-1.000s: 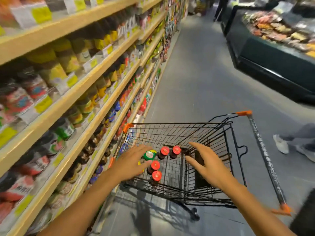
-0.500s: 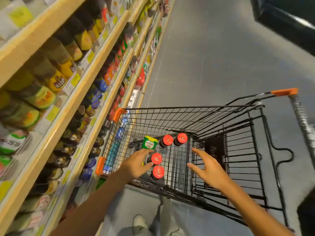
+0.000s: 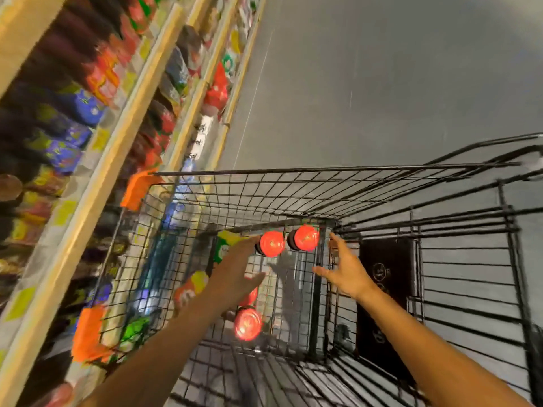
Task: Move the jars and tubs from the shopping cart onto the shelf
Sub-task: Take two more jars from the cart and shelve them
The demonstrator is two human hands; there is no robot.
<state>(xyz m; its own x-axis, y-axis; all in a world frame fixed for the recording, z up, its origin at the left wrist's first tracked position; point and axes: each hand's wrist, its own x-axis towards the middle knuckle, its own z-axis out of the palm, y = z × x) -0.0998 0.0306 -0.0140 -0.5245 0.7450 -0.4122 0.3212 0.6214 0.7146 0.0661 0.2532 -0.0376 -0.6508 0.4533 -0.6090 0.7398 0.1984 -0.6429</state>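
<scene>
- In the lower middle of the frame I see my left hand point(image 3: 235, 270) reaching into the black wire shopping cart point(image 3: 323, 189), fingers straight and loosely together, holding nothing; its fingertips lie just beside the nearer of two red-lidded dark jars point(image 3: 271, 243).
- My right hand point(image 3: 342, 267) is right of centre, fingers spread wide with the thumb out to the left, also gripping nothing, close to the second red-lidded jar point(image 3: 305, 237).
- Those two jars stand side by side at the far end of the cart floor, just above the middle of the frame.
- A third red-lidded jar point(image 3: 247, 324) sits lower, below my left wrist; another red lid point(image 3: 251, 296) shows partly behind that wrist.
- A green and yellow tub point(image 3: 226, 245) is left of the far jars, partly hidden by my left hand; blur keeps me from reading it.
- The wooden-edged store shelf point(image 3: 97, 160) full of blurred packages runs along the left of the frame, beside the cart.
- Grey floor point(image 3: 382, 83) fills the upper right.
</scene>
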